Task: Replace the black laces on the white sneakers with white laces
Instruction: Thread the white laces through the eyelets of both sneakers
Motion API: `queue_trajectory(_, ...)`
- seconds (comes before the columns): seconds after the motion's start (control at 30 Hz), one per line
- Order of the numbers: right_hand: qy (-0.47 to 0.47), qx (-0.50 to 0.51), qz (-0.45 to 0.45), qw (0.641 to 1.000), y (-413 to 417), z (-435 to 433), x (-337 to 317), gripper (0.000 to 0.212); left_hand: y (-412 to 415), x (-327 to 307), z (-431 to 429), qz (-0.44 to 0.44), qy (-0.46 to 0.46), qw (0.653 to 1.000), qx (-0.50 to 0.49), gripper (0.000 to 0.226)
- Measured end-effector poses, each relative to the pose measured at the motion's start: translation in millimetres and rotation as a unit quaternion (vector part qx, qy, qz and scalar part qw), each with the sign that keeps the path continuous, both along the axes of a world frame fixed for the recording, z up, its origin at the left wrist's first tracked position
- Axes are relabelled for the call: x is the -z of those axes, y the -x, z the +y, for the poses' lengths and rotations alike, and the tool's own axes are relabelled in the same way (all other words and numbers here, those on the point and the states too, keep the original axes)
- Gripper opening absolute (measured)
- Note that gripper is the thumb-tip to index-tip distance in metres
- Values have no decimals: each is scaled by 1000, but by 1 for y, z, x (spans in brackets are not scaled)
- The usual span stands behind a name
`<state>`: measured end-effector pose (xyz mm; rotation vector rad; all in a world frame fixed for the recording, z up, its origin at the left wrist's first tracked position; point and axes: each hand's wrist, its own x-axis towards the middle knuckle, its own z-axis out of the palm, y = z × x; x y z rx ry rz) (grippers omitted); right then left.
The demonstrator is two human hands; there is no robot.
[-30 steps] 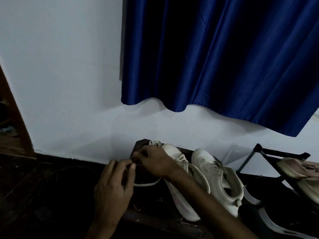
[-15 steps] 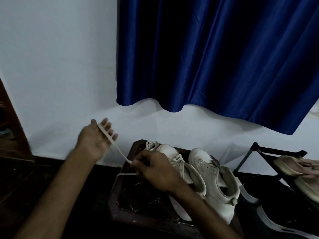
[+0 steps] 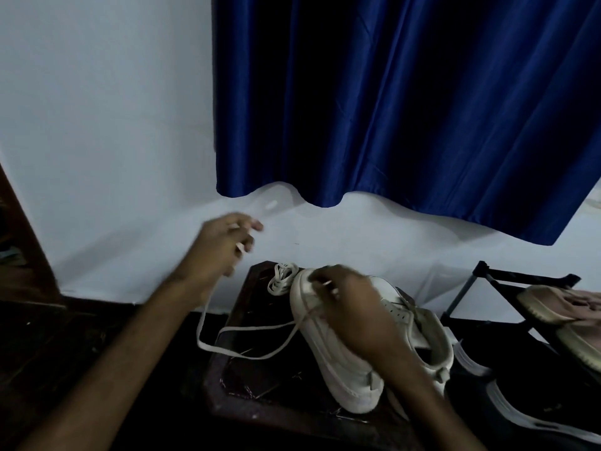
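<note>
Slack shows in the white lace (image 3: pixel 257 327) since half a second ago. My left hand (image 3: pixel 224 245) sits closer in, fingers pinching the lace end, which loops below them. My right hand (image 3: pixel 351 307) curls its fingers over the white sneaker (image 3: pixel 335 362), steadying it on the bench (image 3: pixel 234 382), I judge, for threading.

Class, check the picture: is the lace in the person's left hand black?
No, the lace pinched by the left hand is white, looping down to the sneaker under the right hand.
</note>
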<state>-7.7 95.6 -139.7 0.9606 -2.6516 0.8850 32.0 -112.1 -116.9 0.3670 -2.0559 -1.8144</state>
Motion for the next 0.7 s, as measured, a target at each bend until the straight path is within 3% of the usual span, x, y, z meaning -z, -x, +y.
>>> queue_trajectory(0.1, -104, 66, -17, 992, 20, 43, -12, 12, -1, 18, 34, -41, -104, 991, 79, 23)
queue_trajectory(0.2, -184, 33, -106, 977, 22, 58, -12, 15, 4, 33, 54, -50, -85, 989, 111, 28)
queue_trajectory(0.47, -144, 51, -64, 986, 35, 65, 4, 20, 21, 57, 96, -1, 23, 989, 147, 20)
queue_trajectory(0.7, -125, 45, -102, 986, 44, 69, 3, 19, 30, 66, 109, 15, 124, 983, 135, 15)
